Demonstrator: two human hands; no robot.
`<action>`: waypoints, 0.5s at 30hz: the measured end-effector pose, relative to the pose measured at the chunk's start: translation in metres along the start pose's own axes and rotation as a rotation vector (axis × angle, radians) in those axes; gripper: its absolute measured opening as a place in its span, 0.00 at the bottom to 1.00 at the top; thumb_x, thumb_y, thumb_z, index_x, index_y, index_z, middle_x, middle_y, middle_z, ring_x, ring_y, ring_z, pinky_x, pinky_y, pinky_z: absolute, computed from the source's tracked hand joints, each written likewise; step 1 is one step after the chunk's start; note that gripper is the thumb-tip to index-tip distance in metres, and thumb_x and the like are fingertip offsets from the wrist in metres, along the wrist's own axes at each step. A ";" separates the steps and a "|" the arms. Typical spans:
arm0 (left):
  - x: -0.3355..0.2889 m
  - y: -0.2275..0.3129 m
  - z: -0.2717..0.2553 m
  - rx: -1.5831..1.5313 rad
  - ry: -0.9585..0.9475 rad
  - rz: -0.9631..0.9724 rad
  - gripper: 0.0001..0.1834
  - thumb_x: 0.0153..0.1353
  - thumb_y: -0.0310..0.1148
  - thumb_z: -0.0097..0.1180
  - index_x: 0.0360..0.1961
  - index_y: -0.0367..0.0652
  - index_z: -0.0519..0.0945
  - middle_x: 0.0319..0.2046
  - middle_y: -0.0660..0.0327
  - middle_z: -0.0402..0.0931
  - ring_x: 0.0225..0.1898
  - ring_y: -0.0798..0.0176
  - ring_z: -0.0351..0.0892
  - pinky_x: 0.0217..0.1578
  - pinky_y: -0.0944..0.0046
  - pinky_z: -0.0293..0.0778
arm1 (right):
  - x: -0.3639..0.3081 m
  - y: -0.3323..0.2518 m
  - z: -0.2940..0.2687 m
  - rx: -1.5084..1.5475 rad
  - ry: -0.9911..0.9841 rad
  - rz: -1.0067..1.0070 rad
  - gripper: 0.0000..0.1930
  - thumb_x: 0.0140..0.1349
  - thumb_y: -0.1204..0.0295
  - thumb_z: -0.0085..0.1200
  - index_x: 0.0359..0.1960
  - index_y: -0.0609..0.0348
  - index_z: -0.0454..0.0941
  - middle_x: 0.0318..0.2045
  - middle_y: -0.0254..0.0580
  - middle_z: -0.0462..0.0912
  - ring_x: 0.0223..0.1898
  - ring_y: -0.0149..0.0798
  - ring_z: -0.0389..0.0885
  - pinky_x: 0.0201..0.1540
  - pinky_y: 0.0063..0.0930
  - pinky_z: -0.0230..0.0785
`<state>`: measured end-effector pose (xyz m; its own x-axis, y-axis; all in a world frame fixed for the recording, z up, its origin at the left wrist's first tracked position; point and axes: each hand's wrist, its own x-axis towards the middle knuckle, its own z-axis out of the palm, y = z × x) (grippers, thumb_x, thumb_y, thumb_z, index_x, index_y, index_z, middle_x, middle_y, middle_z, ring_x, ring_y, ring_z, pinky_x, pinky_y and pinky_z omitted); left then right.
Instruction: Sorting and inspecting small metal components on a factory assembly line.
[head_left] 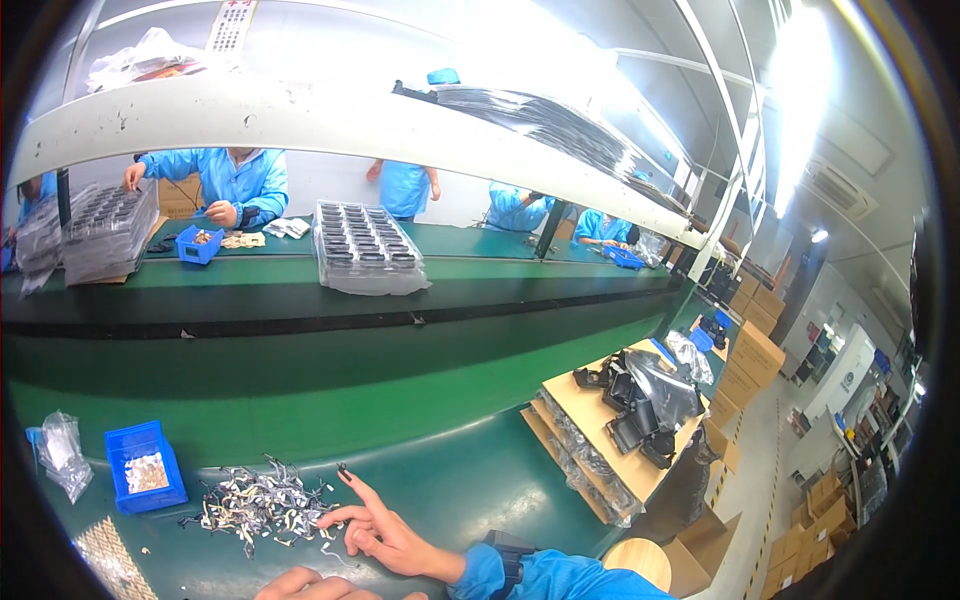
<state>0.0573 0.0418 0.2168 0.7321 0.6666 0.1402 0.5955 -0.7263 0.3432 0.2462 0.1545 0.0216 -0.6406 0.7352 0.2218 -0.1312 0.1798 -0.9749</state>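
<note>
My right hand [392, 538] reaches in from the lower right, in a blue sleeve with a dark band at the wrist. Its index finger stretches up and away from the others, and a small dark bit shows at its tip. The other fingertips are by the right edge of a loose pile of small black and white strip-like pieces [262, 505] on the green table. At the lower edge, only the knuckles of my left hand [318, 586] show; its fingertips are hidden. Left of the pile stands a blue bin [118, 442] holding small whitish pieces.
A clear plastic bag [66, 458] and a woven-looking pale mat [112, 562] lie at the left. To the right, a stacked board [565, 395] carries black moulded parts. Across the green belt [300, 370], co-workers in blue sit near a tray stack [368, 250]. A white beam [300, 115] crosses above.
</note>
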 end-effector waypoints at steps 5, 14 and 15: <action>0.000 -0.001 0.000 -0.005 0.005 -0.002 0.29 0.60 0.44 0.64 0.62 0.49 0.76 0.42 0.59 0.81 0.45 0.57 0.80 0.49 0.58 0.71 | 0.000 0.003 0.000 -0.009 -0.003 -0.025 0.40 0.77 0.60 0.44 0.79 0.55 0.30 0.60 0.53 0.77 0.33 0.30 0.78 0.45 0.27 0.73; -0.001 0.000 0.000 -0.026 0.021 -0.001 0.29 0.60 0.43 0.65 0.62 0.48 0.76 0.42 0.59 0.81 0.45 0.57 0.80 0.49 0.57 0.71 | 0.000 0.001 0.001 -0.016 -0.009 -0.004 0.40 0.77 0.62 0.43 0.79 0.55 0.31 0.60 0.53 0.77 0.34 0.30 0.78 0.46 0.28 0.74; -0.001 0.001 0.000 -0.022 0.007 -0.005 0.29 0.60 0.43 0.64 0.62 0.48 0.76 0.42 0.59 0.81 0.46 0.57 0.80 0.49 0.57 0.71 | 0.000 0.001 0.001 -0.015 -0.009 -0.006 0.40 0.76 0.62 0.43 0.79 0.55 0.31 0.60 0.53 0.77 0.34 0.30 0.78 0.46 0.28 0.74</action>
<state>0.0570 0.0410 0.2173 0.7267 0.6717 0.1443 0.5922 -0.7189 0.3639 0.2453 0.1546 0.0210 -0.6468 0.7279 0.2277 -0.1240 0.1941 -0.9731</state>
